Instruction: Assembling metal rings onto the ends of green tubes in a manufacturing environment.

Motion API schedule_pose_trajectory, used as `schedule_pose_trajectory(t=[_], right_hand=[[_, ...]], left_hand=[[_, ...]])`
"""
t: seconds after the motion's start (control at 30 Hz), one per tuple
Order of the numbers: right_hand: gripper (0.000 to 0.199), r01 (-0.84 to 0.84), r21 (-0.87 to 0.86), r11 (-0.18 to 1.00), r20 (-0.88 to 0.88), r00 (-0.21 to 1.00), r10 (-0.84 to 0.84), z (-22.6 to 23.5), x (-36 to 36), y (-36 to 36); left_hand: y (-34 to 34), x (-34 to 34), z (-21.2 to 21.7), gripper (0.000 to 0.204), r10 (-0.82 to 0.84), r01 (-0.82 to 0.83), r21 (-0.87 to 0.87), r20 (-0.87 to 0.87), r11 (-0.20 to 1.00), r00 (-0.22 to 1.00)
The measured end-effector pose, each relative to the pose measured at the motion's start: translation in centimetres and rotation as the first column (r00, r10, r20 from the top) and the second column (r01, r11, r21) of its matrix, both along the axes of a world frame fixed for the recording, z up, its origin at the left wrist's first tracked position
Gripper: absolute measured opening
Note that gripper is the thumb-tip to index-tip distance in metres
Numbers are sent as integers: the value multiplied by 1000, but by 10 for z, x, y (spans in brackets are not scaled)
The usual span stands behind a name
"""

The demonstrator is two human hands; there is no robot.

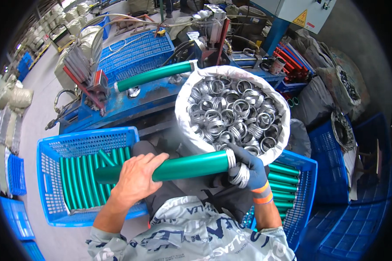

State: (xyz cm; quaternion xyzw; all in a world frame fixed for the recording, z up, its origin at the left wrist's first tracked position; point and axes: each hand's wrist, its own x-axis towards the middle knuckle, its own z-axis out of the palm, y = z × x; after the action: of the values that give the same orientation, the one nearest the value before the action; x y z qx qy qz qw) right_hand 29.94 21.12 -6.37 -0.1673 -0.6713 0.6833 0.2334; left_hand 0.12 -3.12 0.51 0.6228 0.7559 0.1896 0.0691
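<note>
A shiny green tube (pixel 191 166) lies crosswise before my chest. Bare and wrapped over its left part, my left hand (pixel 137 179) grips it. My right hand (pixel 256 170), in a dark glove with an orange and grey cuff, is closed around several ribbed metal rings (pixel 240 176) at the tube's right end. One silvery ring (pixel 231 159) sits at that end; whether it is fully on the tube I cannot tell. Just beyond stands a white sack (pixel 184 124) with its top rolled open, full of loose metal rings (pixel 231 114).
Blue crates hold green tubes at left (pixel 48 191) and right (pixel 307 191). Another green tube (pixel 157 75) rests across the blue machine bench (pixel 117 108). A grey electrical box (pixel 298 13) hangs at the upper right. Stacked blue crates (pixel 353 226) stand at lower right.
</note>
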Motion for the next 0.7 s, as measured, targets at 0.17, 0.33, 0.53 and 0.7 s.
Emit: schedule_pose_trajectory(t=[0.17,0.33,0.53,0.7], right_hand=[[87,-41,-152,988,-3,999,41,19,1,6],[35,405,-244,881,-20,906,-422,-16,13,43],[54,308,-623,719,-83,888,-453,-13,-6,4],[84,141,-771,621,-89,942,-324,-5,-1,-21]], left_hand=[[9,4,-12,72,31,-31,43,1,999,1000],[-3,1,-27,61,79,-176,196,419,965,904],[-5,13,-53,71,-289,-646,314,946,695,149],[3,29,-72,51,-431,-713,179,883,678,-188]])
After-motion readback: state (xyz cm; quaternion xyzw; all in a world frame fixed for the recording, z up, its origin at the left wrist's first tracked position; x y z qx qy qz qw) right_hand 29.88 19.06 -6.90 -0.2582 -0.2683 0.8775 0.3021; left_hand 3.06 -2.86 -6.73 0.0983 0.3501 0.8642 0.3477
